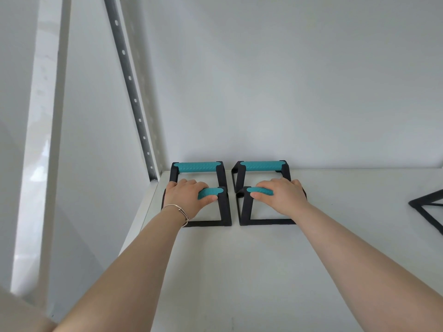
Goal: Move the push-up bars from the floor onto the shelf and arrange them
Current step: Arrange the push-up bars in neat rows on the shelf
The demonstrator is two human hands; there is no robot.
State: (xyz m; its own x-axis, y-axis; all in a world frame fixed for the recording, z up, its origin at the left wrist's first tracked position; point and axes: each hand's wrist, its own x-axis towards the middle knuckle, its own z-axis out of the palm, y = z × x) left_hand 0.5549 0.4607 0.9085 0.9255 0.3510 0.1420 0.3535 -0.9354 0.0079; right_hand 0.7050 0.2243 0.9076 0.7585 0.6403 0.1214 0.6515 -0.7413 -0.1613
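Note:
Several black push-up bars with teal grips stand on the white shelf (pixel 263 271) near its back left corner, in two rows. The back left bar (pixel 197 167) and back right bar (pixel 261 166) stand against the wall. My left hand (pixel 185 196) wraps the teal grip of the front left bar (pixel 224 212). My right hand (pixel 281 195) wraps the teal grip of the front right bar (pixel 244 212). Both front bars rest on the shelf, close side by side with a narrow gap.
A perforated grey metal upright (pixel 130 92) rises at the shelf's back left corner. A white wall stands behind. Part of another black frame (pixel 426 209) shows at the right edge of the shelf. The shelf's left edge runs beside my left forearm.

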